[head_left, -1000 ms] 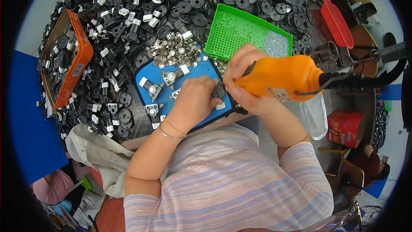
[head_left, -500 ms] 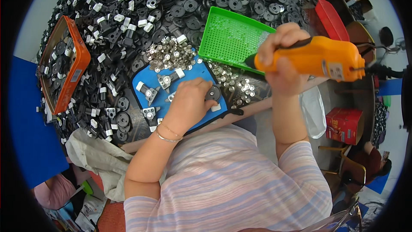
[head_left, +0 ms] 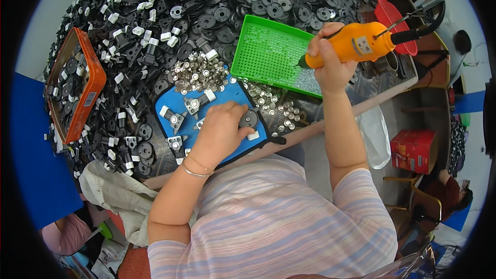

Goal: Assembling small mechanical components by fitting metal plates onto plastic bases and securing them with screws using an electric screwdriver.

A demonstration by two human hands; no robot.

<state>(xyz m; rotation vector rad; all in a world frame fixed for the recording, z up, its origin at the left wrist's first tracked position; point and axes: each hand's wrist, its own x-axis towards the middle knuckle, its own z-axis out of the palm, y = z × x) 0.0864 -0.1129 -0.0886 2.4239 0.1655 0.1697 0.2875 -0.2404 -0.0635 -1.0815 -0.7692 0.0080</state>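
Screwdriver [head_left: 356, 44] gripped in right hand [head_left: 333, 62], partly over green tray [head_left: 266, 46], left hand [head_left: 221, 126] holding disc [head_left: 249, 119]

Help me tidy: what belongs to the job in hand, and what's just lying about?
Apparently in the job:
orange power tool, in the right hand
black disc, at the left hand
blue mat
silver pieces
green tray

Probably lying about:
red carton
pale cloth
white plastic bag
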